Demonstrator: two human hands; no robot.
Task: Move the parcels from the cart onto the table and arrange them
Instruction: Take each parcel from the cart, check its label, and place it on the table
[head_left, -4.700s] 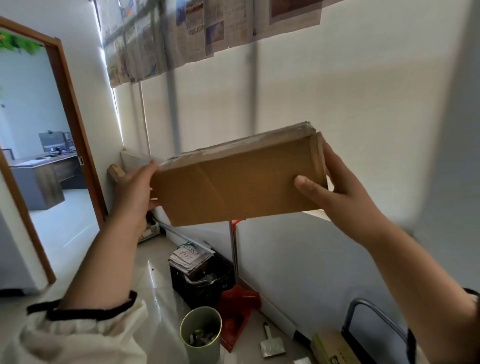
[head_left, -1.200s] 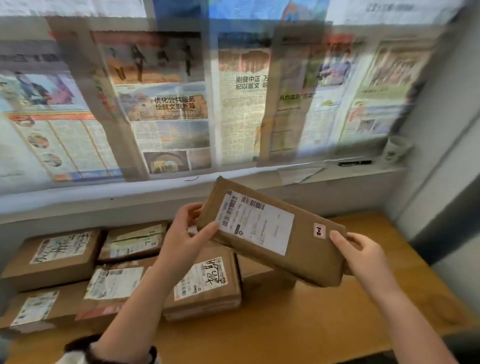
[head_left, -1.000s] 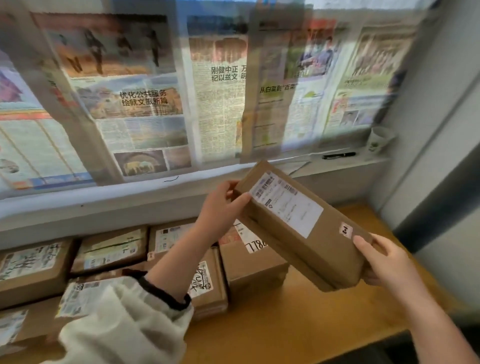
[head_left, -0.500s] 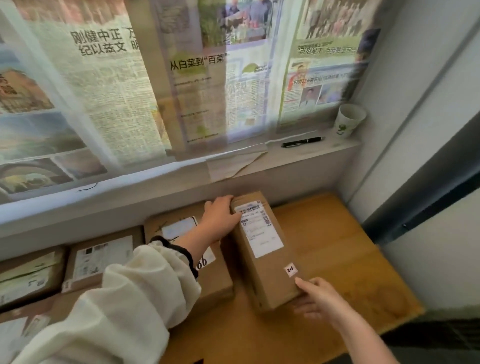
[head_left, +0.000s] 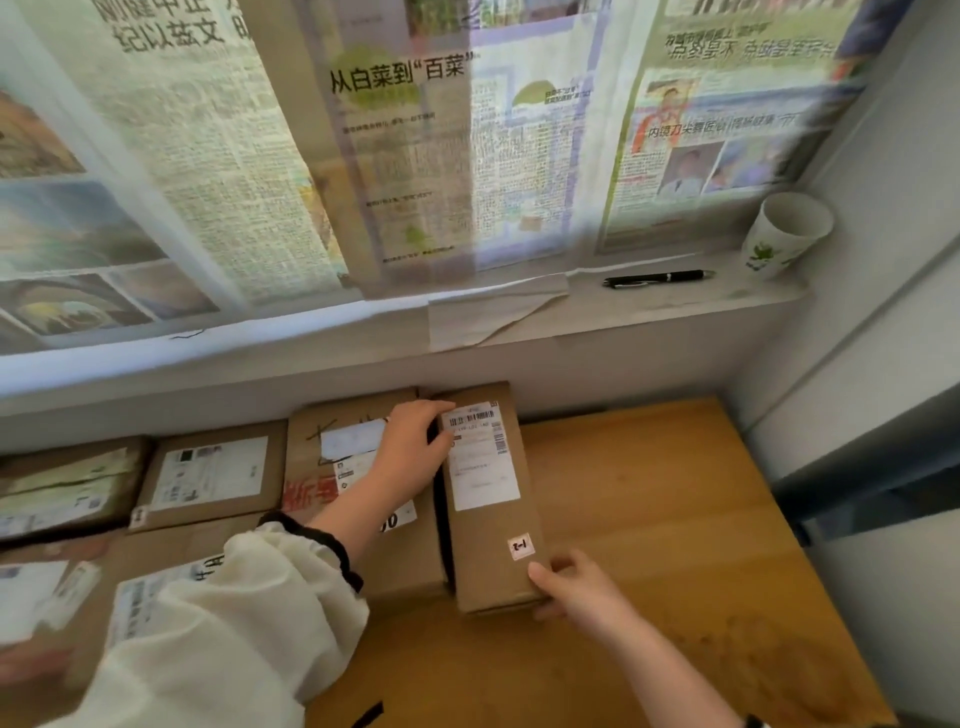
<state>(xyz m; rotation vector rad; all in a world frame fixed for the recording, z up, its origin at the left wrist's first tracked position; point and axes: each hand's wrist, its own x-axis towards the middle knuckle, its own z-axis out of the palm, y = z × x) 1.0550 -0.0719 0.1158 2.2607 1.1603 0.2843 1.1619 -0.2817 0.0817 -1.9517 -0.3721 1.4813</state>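
A long brown parcel (head_left: 493, 525) with a white shipping label lies flat on the wooden table (head_left: 675, 519), its far end against the wall. My left hand (head_left: 410, 454) grips its far left corner, thumb on the label. My right hand (head_left: 576, 590) holds its near right corner, fingers curled round the edge. It lies close beside a wider parcel (head_left: 358, 467) with red writing. Several more parcels (head_left: 208, 478) fill the table to the left.
A windowsill above the table carries a black pen (head_left: 657, 278) and a paper cup (head_left: 784, 234). Newspapers (head_left: 363, 145) cover the window. A wall (head_left: 857, 338) bounds the table on the right. Bare wood shows right of the long parcel.
I carried the long parcel from the cart side to the table and lowered it. In the last half second it slid left and back, snug beside the wide parcel.
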